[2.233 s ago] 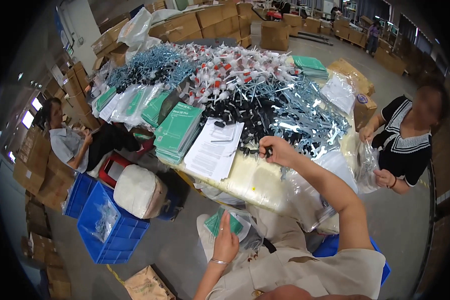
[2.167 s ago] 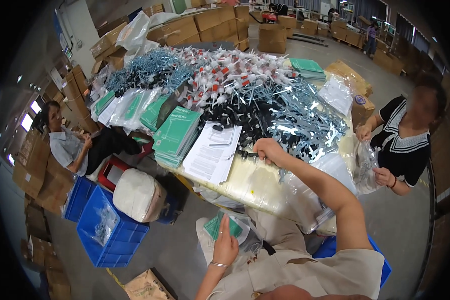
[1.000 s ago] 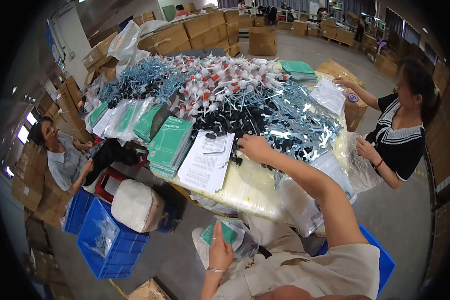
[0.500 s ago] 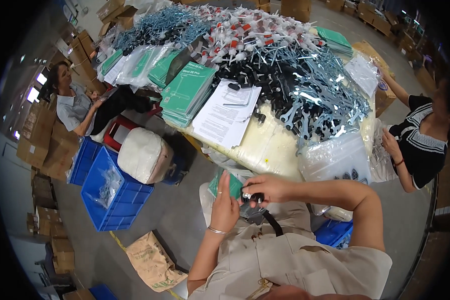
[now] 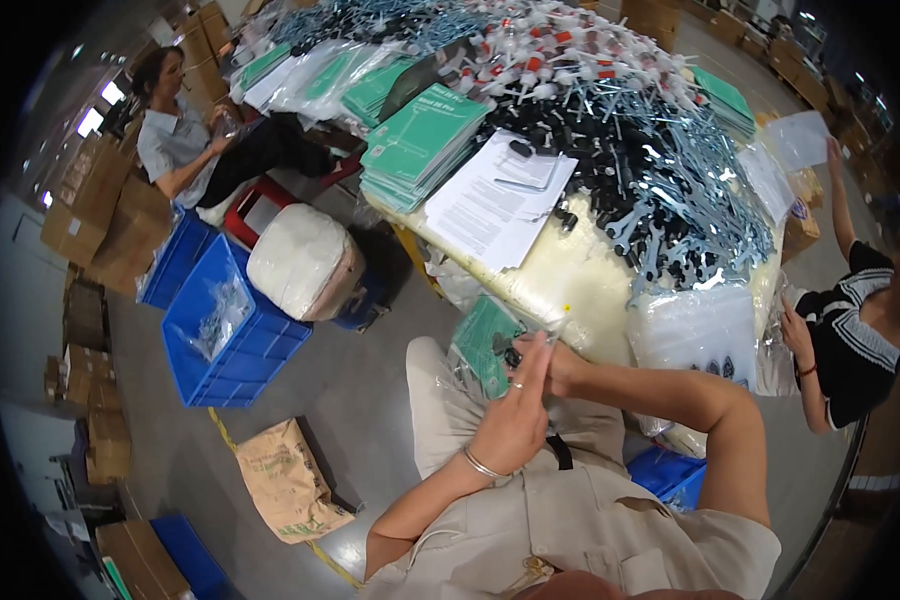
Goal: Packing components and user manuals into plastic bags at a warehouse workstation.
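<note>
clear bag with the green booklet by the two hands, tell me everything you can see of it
The clear bag looks like thin, glossy plastic, see-through enough to show a slanted green booklet. Small dark parts show at the booklet's right side, partly covered by fingers; whether they are inside is unclear. The bag is tilted, below the near edge of the table in the picture. The left hand and right hand meet at its right side, hiding part of it.
</note>
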The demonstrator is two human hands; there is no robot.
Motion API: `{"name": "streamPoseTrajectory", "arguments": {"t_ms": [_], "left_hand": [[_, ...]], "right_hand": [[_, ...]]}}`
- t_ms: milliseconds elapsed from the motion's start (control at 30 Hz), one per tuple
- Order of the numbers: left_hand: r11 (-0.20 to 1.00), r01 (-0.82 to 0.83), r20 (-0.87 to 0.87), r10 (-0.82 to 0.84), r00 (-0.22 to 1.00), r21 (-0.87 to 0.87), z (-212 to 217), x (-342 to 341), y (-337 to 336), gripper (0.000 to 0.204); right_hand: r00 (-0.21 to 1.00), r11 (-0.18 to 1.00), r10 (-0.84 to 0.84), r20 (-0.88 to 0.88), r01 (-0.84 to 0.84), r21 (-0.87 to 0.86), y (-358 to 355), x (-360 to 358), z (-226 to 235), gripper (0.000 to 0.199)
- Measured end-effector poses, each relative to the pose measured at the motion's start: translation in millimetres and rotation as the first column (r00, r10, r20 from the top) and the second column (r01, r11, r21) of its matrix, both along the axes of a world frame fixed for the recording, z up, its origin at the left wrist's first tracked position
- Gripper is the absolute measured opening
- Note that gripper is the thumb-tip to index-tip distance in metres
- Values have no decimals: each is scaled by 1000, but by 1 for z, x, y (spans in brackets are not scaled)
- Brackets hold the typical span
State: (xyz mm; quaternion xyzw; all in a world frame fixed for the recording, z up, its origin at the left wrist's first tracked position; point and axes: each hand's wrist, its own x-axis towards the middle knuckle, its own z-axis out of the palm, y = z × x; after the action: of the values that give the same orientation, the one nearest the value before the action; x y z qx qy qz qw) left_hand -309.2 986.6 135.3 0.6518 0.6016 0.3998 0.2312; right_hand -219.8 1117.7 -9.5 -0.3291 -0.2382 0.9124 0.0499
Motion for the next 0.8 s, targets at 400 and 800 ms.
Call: {"name": "streamPoseTrajectory", "arguments": {"t_ms": [400,800], "left_hand": [[988,-98,181,119,976,-120,-7,-40,-11,66],[961,-249,434,276,857,-120,99,-84,-7,66]], "right_hand": [[941,845,337,-8,-299,443,-1,30,129,35],[967,686,241,-75,-115,718,30,142,209,27]]}}
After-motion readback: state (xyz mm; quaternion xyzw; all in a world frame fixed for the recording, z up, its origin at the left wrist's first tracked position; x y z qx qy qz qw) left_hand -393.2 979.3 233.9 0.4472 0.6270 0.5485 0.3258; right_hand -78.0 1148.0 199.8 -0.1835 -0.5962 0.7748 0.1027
